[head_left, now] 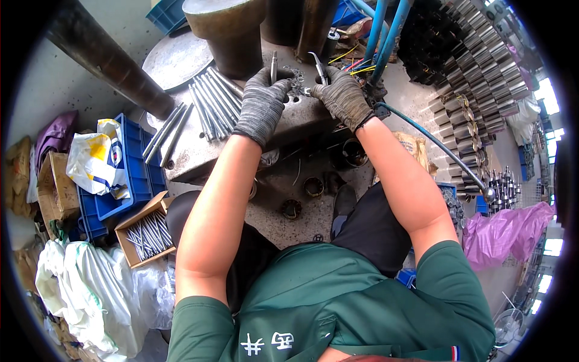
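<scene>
My left hand (263, 104), in a grey knitted glove, is closed round a metal rod (274, 65) whose upper end stands up past the fingers. In my right hand (345, 96), gloved alike, is a pair of bent-tip tweezers (318, 66), its curved point aimed up and to the left. Between the two hands lie several small metal clips (298, 82) on the metal worktable (205, 155). Beside my left hand, a row of long metal rods (211, 102) lies on the tabletop. The rod's lower part is hidden by my glove.
A heavy round metal block (226, 36) stands behind my left hand. Blue pipes (389, 36) rise at the back right, and a green hose (434, 145) runs off rightward. At left are a blue crate (139, 157) and a cardboard box of rods (145, 238). Metal cylinders (482, 66) are stacked far right.
</scene>
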A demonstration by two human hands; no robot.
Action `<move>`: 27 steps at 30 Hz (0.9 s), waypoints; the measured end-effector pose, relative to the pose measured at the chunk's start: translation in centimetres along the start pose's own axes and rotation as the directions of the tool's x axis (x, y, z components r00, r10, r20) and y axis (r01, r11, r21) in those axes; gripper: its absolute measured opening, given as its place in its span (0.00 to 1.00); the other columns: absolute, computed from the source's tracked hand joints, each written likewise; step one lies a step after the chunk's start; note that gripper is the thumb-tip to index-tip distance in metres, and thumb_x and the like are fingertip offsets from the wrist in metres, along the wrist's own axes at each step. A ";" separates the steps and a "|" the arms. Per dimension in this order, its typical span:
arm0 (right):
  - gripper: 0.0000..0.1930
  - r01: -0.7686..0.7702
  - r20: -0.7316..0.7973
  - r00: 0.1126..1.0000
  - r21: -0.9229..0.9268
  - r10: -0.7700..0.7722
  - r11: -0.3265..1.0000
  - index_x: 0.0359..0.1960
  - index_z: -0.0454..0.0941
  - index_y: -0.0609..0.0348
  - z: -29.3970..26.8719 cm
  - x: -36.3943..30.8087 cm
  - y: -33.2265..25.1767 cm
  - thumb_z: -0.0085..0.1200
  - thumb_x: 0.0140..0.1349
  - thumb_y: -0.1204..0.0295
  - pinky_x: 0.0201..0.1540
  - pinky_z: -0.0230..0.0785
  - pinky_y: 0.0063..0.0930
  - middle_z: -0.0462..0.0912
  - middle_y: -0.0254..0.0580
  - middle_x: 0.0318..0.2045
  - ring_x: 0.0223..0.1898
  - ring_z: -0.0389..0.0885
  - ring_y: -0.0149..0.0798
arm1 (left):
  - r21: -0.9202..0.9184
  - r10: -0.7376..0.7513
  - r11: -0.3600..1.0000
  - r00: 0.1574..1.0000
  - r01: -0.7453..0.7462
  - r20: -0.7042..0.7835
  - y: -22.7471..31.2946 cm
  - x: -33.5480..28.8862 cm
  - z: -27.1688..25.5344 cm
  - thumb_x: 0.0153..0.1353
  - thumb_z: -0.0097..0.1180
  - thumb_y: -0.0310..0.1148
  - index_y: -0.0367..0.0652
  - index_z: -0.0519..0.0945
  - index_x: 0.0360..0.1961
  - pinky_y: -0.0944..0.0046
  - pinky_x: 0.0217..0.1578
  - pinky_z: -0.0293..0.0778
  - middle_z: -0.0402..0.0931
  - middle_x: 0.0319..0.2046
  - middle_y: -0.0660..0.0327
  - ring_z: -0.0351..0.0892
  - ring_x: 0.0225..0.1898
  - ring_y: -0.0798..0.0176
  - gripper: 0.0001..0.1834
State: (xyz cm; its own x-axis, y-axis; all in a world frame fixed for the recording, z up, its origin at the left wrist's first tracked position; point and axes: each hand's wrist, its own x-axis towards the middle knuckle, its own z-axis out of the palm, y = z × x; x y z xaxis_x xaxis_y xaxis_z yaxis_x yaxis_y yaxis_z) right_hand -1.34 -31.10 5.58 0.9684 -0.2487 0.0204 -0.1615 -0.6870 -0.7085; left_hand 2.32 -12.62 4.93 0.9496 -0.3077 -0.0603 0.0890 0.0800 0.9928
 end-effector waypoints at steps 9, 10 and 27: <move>0.13 -0.146 0.170 0.984 0.606 0.051 0.782 0.44 0.79 0.63 -0.8 -1.1 -0.2 0.66 0.63 0.71 0.30 0.75 0.21 0.85 0.38 0.31 0.29 0.83 0.28 | -0.030 -0.102 0.994 0.995 0.102 0.005 0.5 -0.5 -0.3 0.65 0.60 0.25 0.39 0.81 0.43 0.72 0.22 0.69 0.78 0.27 0.64 0.72 0.23 0.73 0.06; 0.13 -0.192 0.214 0.975 0.677 0.059 0.711 0.45 0.78 0.62 -0.7 -1.5 -0.5 0.66 0.63 0.70 0.29 0.75 0.21 0.85 0.37 0.32 0.29 0.83 0.27 | -0.030 -0.103 0.994 0.995 0.103 0.007 0.5 -0.6 -0.2 0.65 0.60 0.25 0.39 0.81 0.43 0.72 0.22 0.69 0.78 0.27 0.64 0.72 0.23 0.73 0.06; 0.07 -0.254 0.280 0.958 0.713 0.067 0.653 0.39 0.77 0.59 -0.3 -2.0 -0.2 0.60 0.61 0.77 0.25 0.74 0.24 0.81 0.37 0.28 0.25 0.80 0.30 | 0.102 0.013 0.995 0.997 -0.020 0.072 -1.0 -1.9 0.9 0.69 0.58 0.25 0.41 0.81 0.45 0.70 0.28 0.73 0.83 0.33 0.63 0.76 0.27 0.72 0.06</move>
State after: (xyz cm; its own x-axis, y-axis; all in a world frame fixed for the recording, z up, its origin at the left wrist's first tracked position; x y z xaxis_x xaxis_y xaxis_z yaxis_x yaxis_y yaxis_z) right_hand -3.29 -30.68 5.90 0.9698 -0.0928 -0.2255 -0.2161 0.1012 -0.9711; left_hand 0.18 -13.02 4.10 0.9266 -0.3739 -0.0403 0.0390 -0.0111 0.9992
